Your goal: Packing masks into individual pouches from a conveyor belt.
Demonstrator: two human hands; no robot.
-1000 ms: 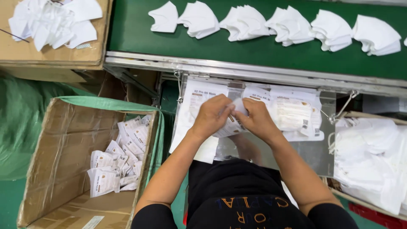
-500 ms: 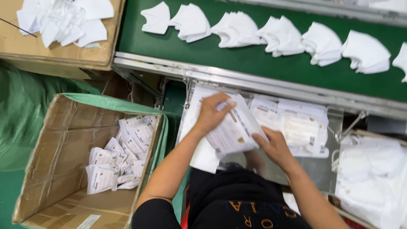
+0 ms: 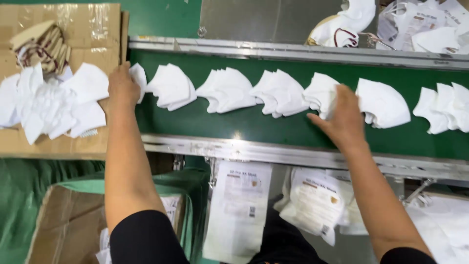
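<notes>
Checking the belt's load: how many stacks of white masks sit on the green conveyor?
7: one under the left hand, four between the hands, one beyond the right hand, one at the frame's right edge; more may be hidden.

Two hands reach over the green belt (image 3: 273,128), the left hand (image 3: 122,88) and right hand (image 3: 342,117), among seven stacks of white masks, with two flat printed pouches and one cardboard box (image 3: 68,225) below

bright even overhead light, glare on metal rail (image 3: 293,149), slight blur.
</notes>
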